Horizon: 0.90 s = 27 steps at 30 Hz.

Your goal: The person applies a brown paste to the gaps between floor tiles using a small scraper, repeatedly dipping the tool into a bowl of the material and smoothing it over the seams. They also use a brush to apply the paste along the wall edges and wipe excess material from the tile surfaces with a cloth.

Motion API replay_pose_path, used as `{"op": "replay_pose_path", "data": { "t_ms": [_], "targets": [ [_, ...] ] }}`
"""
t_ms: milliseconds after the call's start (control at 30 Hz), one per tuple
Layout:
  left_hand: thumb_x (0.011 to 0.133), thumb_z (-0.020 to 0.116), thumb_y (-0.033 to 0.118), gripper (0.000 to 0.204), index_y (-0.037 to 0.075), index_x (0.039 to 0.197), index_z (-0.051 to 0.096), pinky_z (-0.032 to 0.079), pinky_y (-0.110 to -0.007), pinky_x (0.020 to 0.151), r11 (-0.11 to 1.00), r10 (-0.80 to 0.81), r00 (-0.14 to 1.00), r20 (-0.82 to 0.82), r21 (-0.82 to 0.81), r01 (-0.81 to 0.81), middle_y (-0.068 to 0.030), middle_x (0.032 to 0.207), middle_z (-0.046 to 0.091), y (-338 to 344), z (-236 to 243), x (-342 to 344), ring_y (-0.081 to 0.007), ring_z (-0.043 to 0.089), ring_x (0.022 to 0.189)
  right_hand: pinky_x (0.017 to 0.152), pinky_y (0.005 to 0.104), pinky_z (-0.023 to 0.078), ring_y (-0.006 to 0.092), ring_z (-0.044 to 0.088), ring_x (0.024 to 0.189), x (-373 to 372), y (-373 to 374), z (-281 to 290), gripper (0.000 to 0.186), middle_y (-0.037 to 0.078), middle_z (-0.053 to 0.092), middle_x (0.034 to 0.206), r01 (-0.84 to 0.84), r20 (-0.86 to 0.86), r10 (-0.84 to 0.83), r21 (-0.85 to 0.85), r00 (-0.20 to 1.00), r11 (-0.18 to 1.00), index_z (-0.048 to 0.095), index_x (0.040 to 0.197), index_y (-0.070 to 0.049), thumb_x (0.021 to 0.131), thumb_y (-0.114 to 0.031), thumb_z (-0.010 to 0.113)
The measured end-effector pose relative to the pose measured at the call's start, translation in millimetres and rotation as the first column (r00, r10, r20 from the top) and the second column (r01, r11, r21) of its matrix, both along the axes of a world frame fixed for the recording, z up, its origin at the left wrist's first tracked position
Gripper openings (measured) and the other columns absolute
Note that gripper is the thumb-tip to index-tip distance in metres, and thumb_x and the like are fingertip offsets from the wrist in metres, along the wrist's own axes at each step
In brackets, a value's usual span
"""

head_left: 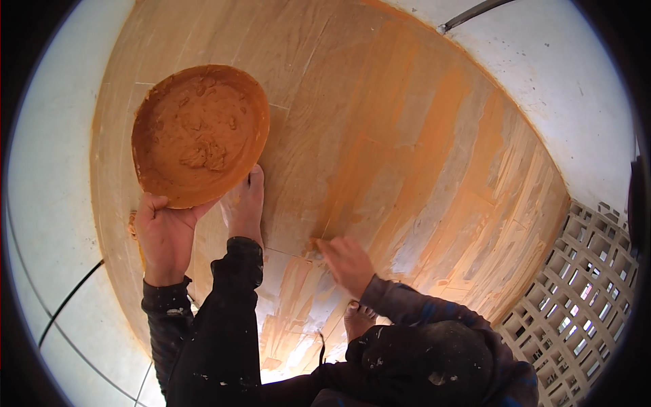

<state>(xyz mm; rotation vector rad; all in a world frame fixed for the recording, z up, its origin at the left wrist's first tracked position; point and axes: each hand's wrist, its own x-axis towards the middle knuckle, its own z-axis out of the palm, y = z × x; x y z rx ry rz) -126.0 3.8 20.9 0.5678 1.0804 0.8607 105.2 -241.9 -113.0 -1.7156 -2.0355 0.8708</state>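
Note:
A round bowl [252,112] of thick orange-brown paste [196,129] is held up at the left, above the wood-look floor. My left hand [166,234] grips its near rim, the thumb on the edge and the fingers underneath. Low over the floor, my right hand [348,263] is closed with its fingertips pointing left. A small smeared thing shows at those fingertips, too little of it to name. Orange-brown streaks of paste [434,129] cover the plank-patterned floor [285,61] ahead and to the right of that hand.
My bare feet [245,207] stand on the floor, my knees bent in dark, spotted trousers. White walls [54,169] border the floor at left and upper right. A perforated block screen [576,292] stands at the lower right. Dark cables [68,295] run along the left wall.

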Motion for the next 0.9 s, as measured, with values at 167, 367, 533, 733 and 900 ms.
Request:
{"op": "replay_pose_path", "data": {
  "t_ms": [167, 367, 533, 733, 900],
  "targets": [
    [0.096, 0.034, 0.014, 0.056, -0.006, 0.149, 0.033, 0.043, -0.063, 0.113, 1.000, 0.025, 1.000, -0.017, 0.002, -0.025, -0.0247, 0.154, 0.042, -3.4, 12.3, -4.1, -0.0421, 0.048, 0.138, 0.091, 0.0395, 0.047, 0.0323, 0.054, 0.108, 77.8, 106.2, 14.0, 0.056, 0.015, 0.056, 0.113, 0.153, 0.193, -0.202, 0.240, 0.960, 0.959, 0.055, 0.136, 0.003, 0.081, -0.003, 0.061],
    [0.096, 0.033, 0.013, 0.056, -0.006, 0.148, 0.033, 0.042, -0.063, 0.113, 1.000, 0.012, 1.000, -0.009, 0.007, -0.012, -0.0257, 0.153, 0.042, -6.3, 12.4, -0.8, -0.0432, 0.048, 0.138, 0.089, 0.0405, 0.048, 0.0312, 0.055, 0.108, 12.1, 13.5, -24.3, 0.053, 0.014, 0.056, 0.112, -0.108, 0.210, 0.058, 0.238, 0.976, 0.965, 0.056, 0.134, 0.004, 0.082, -0.006, 0.059],
    [0.096, 0.032, 0.013, 0.055, -0.007, 0.148, 0.033, 0.043, -0.063, 0.113, 1.000, -0.009, 1.000, 0.000, 0.026, 0.009, -0.0261, 0.153, 0.042, -0.5, 3.5, 9.7, -0.0426, 0.048, 0.138, 0.092, 0.0423, 0.048, 0.0338, 0.054, 0.105, -23.6, -46.8, -7.3, 0.064, 0.015, 0.055, 0.116, -0.090, -0.115, 0.076, -0.122, 0.990, 0.988, 0.054, 0.140, 0.001, 0.077, -0.004, 0.062],
    [0.096, 0.032, 0.013, 0.055, -0.007, 0.148, 0.033, 0.043, -0.063, 0.114, 1.000, -0.004, 1.000, 0.003, 0.009, 0.004, -0.0264, 0.153, 0.041, -12.3, 6.7, -3.4, -0.0429, 0.048, 0.138, 0.090, 0.0470, 0.046, 0.0371, 0.054, 0.105, 47.8, 90.5, 8.7, 0.060, 0.017, 0.057, 0.113, 0.132, 0.041, -0.147, 0.257, 0.988, 0.958, 0.057, 0.139, -0.002, 0.079, -0.001, 0.064],
    [0.096, 0.031, 0.014, 0.056, -0.006, 0.148, 0.032, 0.042, -0.063, 0.114, 1.000, -0.008, 0.999, 0.042, 0.031, 0.007, -0.0266, 0.153, 0.041, -8.8, 0.4, 3.0, -0.0438, 0.047, 0.138, 0.090, 0.0453, 0.047, 0.0327, 0.055, 0.107, -4.3, 3.1, -29.9, 0.059, 0.015, 0.057, 0.113, -0.093, 0.173, 0.057, 0.208, 0.983, 0.974, 0.054, 0.139, 0.002, 0.081, -0.005, 0.061]
  ]
}}
